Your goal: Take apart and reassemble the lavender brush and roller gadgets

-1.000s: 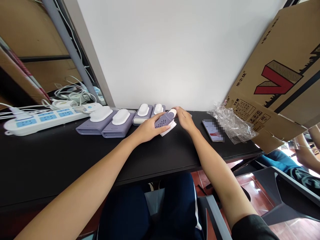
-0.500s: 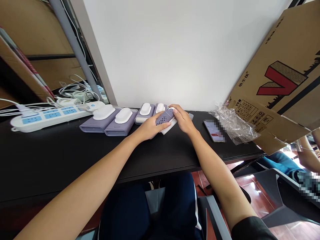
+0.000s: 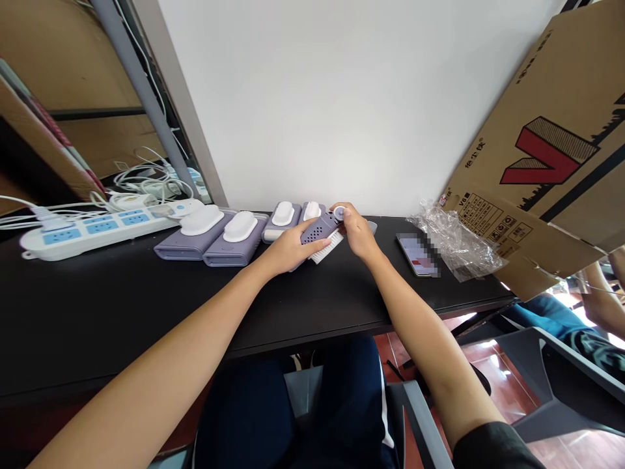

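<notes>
Near the table's back edge, my left hand (image 3: 287, 249) is closed around the lower end of a purple brush (image 3: 318, 232). Rows of small holes mark the brush's body, and white bristles (image 3: 326, 249) show beneath it. At the brush's upper right end my right hand (image 3: 359, 232) is closed, with its fingertips on a small round cap (image 3: 339, 212). Whether the cap is loose or fixed to the body is unclear. Just behind my left hand stand a purple block with a white oval top (image 3: 283, 213) and a similar, partly hidden one (image 3: 312, 210).
Two larger purple blocks (image 3: 235, 244) with white oval tops lie left, beside a white power strip (image 3: 112, 225) with cables. To the right are a phone (image 3: 415, 254), crumpled clear plastic (image 3: 459, 244) and a large cardboard box (image 3: 547, 150). A white wall rises behind the black table (image 3: 312, 306).
My right hand's fingers have shifted on the brush's end, so the round cap now shows. My left hand keeps its hold almost unmoved.
</notes>
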Demonstrator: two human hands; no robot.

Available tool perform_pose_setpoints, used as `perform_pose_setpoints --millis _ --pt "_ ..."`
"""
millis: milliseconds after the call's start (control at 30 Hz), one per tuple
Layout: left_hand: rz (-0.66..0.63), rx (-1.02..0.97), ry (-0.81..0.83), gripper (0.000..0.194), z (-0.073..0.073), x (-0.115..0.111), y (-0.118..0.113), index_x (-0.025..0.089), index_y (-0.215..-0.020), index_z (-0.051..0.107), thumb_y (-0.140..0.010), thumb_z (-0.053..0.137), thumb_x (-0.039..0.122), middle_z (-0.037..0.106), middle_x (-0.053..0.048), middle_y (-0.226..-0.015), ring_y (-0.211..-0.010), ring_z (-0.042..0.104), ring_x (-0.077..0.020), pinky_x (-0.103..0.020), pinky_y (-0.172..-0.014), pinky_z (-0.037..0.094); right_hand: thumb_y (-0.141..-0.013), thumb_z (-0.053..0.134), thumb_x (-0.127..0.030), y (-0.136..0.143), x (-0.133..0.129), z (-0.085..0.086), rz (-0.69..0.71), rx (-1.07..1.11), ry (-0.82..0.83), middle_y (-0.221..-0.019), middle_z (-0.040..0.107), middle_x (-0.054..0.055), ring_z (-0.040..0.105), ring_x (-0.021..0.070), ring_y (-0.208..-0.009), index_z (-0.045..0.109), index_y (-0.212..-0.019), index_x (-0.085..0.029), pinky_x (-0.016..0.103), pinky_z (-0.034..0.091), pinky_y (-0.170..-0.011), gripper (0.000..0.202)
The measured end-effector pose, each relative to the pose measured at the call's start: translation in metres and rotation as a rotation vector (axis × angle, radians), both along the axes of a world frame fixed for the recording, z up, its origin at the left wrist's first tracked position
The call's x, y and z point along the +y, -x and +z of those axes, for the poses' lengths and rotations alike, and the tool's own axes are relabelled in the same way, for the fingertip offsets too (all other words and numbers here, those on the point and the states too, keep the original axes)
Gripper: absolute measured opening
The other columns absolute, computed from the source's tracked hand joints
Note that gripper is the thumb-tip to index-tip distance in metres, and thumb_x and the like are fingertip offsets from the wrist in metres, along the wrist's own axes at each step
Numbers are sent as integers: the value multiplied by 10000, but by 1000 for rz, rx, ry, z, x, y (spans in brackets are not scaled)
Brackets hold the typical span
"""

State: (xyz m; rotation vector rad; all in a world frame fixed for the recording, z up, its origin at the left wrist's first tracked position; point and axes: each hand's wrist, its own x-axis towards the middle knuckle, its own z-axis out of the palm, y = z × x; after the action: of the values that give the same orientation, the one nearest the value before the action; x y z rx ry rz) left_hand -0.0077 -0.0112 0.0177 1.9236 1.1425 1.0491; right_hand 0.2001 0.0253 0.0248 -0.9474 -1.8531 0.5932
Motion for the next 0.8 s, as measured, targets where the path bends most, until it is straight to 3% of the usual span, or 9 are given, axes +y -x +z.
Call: perform_pose_setpoints --millis 100,267,400,533,667,800 --pt "17 33 18 811 -1 1 0 241 -1488 592 -829 721 695 725 -80 -1378 -1274 669 -355 -487 -1131 505 -1004 176 -790 0 7 -4 9 94 62 -900 658 5 624 168 -772 651 -1167 -282 310 521 -761 714" --pt "58 62 11 889 -5 3 1 263 -1567 518 -819 735 692 637 -96 -1520 -1370 614 -361 -514 -1207 441 -975 197 -849 2 7 -6 -50 130 80 -812 636 9 647 195 -784 641 -1082 -263 335 521 -725 744" --pt "84 55 28 941 -6 4 0 225 -1600 478 -825 729 695 628 -115 -1528 -1376 613 -355 -497 -1213 442 -967 253 -862 6 5 -6 -100 182 70 -819 626 -2 671 190 -768 599 -1069 -261 351 549 -750 701" --pt "112 58 34 963 -5 4 0 235 -1615 455 -815 738 692 622 -107 -1535 -1379 610 -356 -494 -1207 450 -936 430 -844 6 9 -4 -131 271 96 -901 647 -13 680 168 -776 551 -1140 -292 307 547 -701 601" --pt "122 72 52 961 -4 2 0 260 -1628 436 -822 731 693 615 -105 -1544 -1382 609 -353 -507 -1212 441 -891 603 -735 -8 21 -2 -241 293 136 -1016 656 -11 669 160 -852 542 -1184 -318 283 539 -707 513" --pt "123 79 57 939 -4 0 0 285 -1621 446 -824 730 691 616 -102 -1543 -1384 608 -359 -524 -1210 443 -900 587 -661 -36 34 -2 -342 163 172 -994 667 -12 658 183 -904 579 -1212 -309 340 543 -843 470"
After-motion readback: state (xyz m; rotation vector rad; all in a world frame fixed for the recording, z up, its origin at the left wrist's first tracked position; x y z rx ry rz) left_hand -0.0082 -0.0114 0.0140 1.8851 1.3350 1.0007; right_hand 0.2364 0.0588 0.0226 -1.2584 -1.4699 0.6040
